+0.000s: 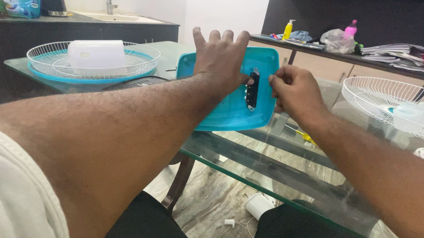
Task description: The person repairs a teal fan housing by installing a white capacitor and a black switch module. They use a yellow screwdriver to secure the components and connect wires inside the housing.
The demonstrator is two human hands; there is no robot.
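Fingers of the left hand (222,57) are spread flat against the back of a turquoise plastic fan cover (236,92), with the thumb pressed against the black switch block (252,90) set in its middle. The cover stands tilted on edge on the glass table (289,179), propped by that open palm. The right hand (294,92) is bunched up at the right side of the switch block, fingertips pinched together there; whether they nip a screw or small part I cannot tell, since the knuckles hide it.

It looks to me like the fitting or loosening of that switch block is the step in hand, one hand bracing, the other working a fastener. A next move would call for a steady brace and a fine fingertip grip, or the yellow-handled screwdriver (302,135) lying on the glass just below the right wrist.

Further out, a white wire fan grille (404,110) lies to the right, and another grille with a turquoise rim (92,62), carrying a white plastic housing, to the left.
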